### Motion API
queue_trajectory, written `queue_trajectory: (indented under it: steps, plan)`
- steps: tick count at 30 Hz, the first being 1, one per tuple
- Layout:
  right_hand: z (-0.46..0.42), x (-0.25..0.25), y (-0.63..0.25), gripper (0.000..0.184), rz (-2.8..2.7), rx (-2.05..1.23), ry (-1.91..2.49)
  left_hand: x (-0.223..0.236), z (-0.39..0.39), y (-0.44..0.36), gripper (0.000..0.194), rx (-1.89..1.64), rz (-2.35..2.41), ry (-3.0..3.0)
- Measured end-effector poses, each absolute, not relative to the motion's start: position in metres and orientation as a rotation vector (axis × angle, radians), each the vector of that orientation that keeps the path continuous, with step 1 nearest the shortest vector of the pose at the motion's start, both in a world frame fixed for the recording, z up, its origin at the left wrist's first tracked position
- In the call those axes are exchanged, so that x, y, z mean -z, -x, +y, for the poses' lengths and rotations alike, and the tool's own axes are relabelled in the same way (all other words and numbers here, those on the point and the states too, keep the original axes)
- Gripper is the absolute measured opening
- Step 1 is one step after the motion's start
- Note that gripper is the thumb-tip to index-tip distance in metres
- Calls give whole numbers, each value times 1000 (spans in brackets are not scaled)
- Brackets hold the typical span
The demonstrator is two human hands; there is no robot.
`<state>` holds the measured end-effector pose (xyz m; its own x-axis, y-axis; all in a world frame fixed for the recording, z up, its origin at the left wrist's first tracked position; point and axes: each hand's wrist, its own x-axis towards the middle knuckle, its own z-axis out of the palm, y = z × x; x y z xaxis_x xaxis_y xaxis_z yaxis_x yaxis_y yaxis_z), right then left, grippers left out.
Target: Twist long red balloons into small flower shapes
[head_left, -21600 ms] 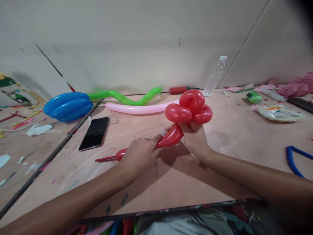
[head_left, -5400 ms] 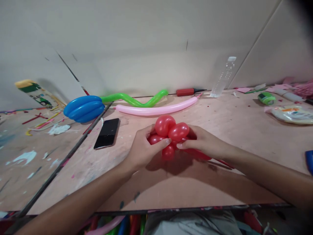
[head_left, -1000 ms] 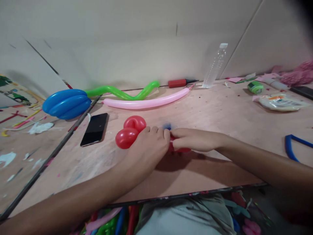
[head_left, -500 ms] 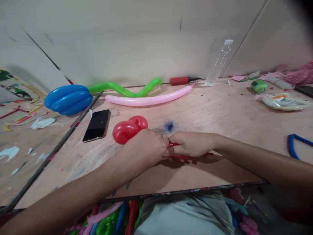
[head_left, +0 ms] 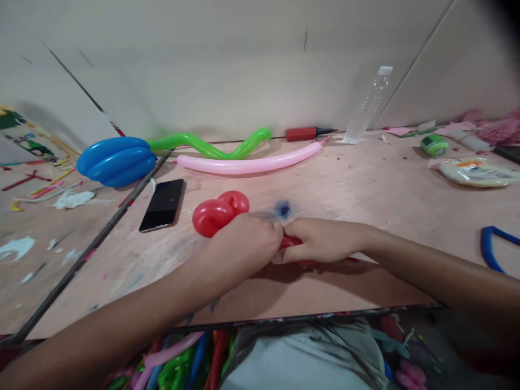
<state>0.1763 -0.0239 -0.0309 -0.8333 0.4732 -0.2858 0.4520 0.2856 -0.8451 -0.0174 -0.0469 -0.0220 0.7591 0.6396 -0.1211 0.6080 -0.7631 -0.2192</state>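
A red twisting balloon (head_left: 212, 218) lies across the table near its front edge, its far-left end bent into rounded loops. My left hand (head_left: 254, 238) is closed around its middle, just right of the loops. Touching that hand, my right hand (head_left: 319, 240) grips the balloon's thinner part, and a red bulge shows between thumb and fingers. The tail of the balloon comes out under the right palm. Both hands hide the twist between them.
Behind lie a pink balloon (head_left: 247, 164), a green balloon (head_left: 211, 148), a blue balloon bundle (head_left: 117, 162) and a red pump (head_left: 300, 134). A phone (head_left: 163, 206) is left; a plastic bottle (head_left: 368, 105), a packet (head_left: 475, 172) and a blue strip (head_left: 491, 249) are right.
The red part between my right thumb and fingers looks fuller, and those fingers have shifted on it. My left hand keeps its grip. The view has moved slightly.
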Motion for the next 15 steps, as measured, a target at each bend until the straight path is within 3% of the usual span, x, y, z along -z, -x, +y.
queue_trajectory:
  steps: [15]
  plan:
    - [-33,24,-175,20,-2463,-1624,1089,19,-51,14,11,-278,-950,2830]
